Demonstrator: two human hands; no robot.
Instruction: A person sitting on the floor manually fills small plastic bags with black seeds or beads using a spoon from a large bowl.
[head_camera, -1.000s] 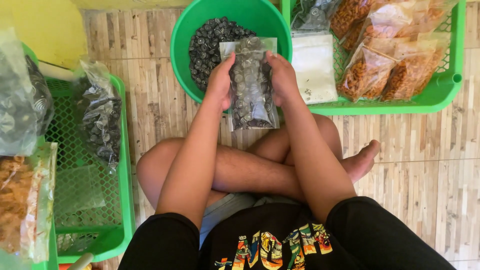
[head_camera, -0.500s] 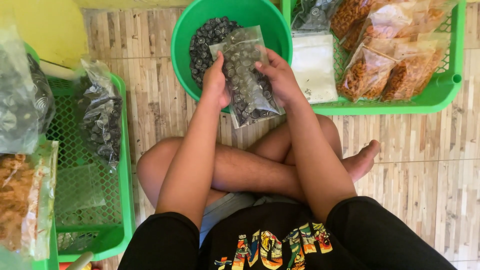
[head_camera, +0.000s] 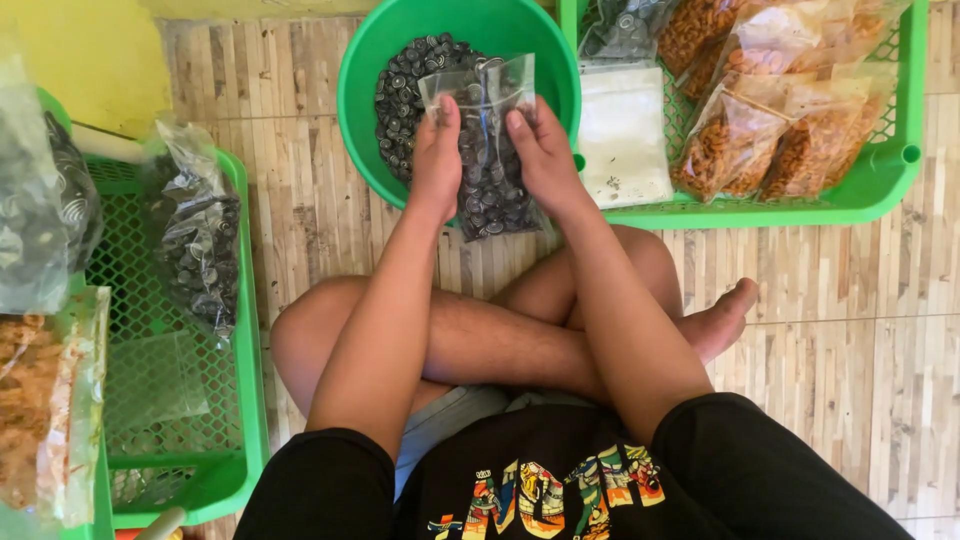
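Head view: my left hand (head_camera: 437, 150) and right hand (head_camera: 545, 150) both grip the clear bag (head_camera: 487, 150) of small dark ringed pieces by its sides; since a second ago I have lifted it from my lap to stand upright over the green basin's (head_camera: 362, 100) near rim, so filling looks finished and it seems ready for settling or sealing, while the floor (head_camera: 830, 330) baskets are unchanged

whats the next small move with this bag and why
Probably fold the open top shut. Both hands, left hand and right hand, grip the clear plastic bag of dark round pieces upright over the round green plastic basin, and it looks well filled.
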